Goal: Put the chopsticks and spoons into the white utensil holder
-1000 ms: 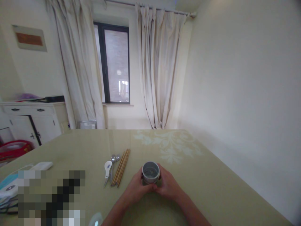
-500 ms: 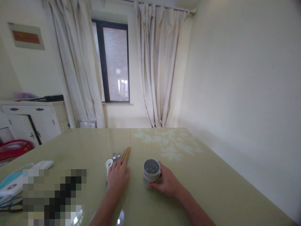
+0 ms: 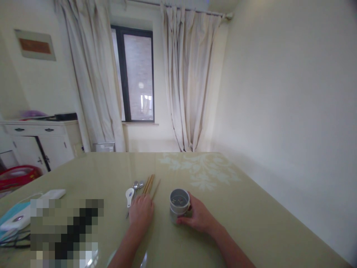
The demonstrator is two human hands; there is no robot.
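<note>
My left hand (image 3: pixel 141 210) rests low over the table with its fingers closed on a wooden chopstick (image 3: pixel 156 188), which sticks out past the fingertips on the right. Just beyond the fingers lie several more chopsticks (image 3: pixel 148 185), partly covered by the hand. A white ceramic spoon (image 3: pixel 129 197) and two metal spoons (image 3: pixel 135 185) lie to the left of them. My right hand (image 3: pixel 200 216) grips the side of an upright grey cylindrical utensil holder (image 3: pixel 179 203), thumb in front. Small holes show in its bottom.
The pale green table (image 3: pixel 264 223) reaches to the wall on the right. At the left are a white device (image 3: pixel 19 221), dark cables (image 3: pixel 15 238) and a blurred-out patch. A shiny object (image 3: pixel 144 258) lies near the front edge. A white cabinet (image 3: pixel 55 139) stands behind.
One chopstick has come apart from the bunch and shifted right with my left hand, whose fingers have drawn in. My right hand and the holder stay in place.
</note>
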